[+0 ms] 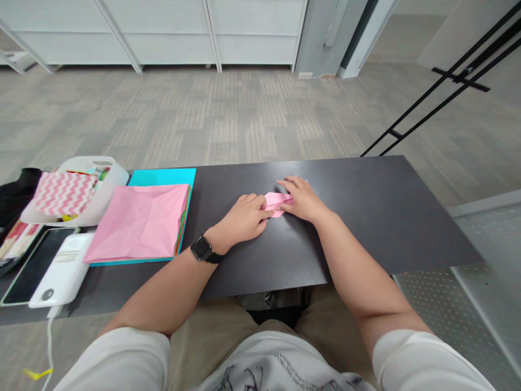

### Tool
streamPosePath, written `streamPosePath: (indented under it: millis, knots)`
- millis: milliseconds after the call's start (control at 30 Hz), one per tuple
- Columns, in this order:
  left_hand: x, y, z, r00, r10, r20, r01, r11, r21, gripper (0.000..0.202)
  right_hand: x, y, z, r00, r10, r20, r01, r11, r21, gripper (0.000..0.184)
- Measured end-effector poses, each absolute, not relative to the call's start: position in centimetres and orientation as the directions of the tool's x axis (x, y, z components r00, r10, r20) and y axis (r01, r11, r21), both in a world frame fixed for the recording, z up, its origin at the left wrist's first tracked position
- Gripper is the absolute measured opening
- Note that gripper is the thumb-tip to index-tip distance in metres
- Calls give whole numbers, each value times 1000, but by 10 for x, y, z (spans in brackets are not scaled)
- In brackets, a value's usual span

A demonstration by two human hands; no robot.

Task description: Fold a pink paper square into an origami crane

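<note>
I had pink paper [273,200] between my left hand [246,217] and right hand [303,200].
Behind the left hand sat a watch [201,248]; that hand's fingers pinched the paper's near end, while the right hand's fingers spread over the other, gripping or pressing, I couldn't tell. Left of both lay a paper stack [140,222], then a basket [117,182]; cabinets [256,35] stood far beyond.

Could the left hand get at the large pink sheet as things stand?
Probably yes: the large pink sheet lies uncovered to the left of the left hand, with nothing standing between them. That hand touches the folded pink paper, though, and would likely have to leave it first.
</note>
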State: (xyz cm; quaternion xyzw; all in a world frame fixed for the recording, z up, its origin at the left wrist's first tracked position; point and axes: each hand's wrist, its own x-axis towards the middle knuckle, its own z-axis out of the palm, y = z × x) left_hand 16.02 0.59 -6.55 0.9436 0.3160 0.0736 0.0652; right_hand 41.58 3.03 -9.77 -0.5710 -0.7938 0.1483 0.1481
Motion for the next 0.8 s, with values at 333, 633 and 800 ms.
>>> streamPosePath:
  millis: [333, 633, 800]
  knots:
    - [151, 11, -52, 776, 621, 114, 609, -784, 119, 31, 421, 36, -109, -270, 963, 2, 887, 249, -390, 84]
    - [146, 17, -46, 796, 547, 260, 535, -836, 121, 29, 419, 35, -103, -265, 964, -26, 898, 237, -371, 84]
    - [149, 17, -60, 834, 503, 226, 474, -863, 172, 35, 420, 35, -104, -265, 964, -25, 900, 238, -365, 82]
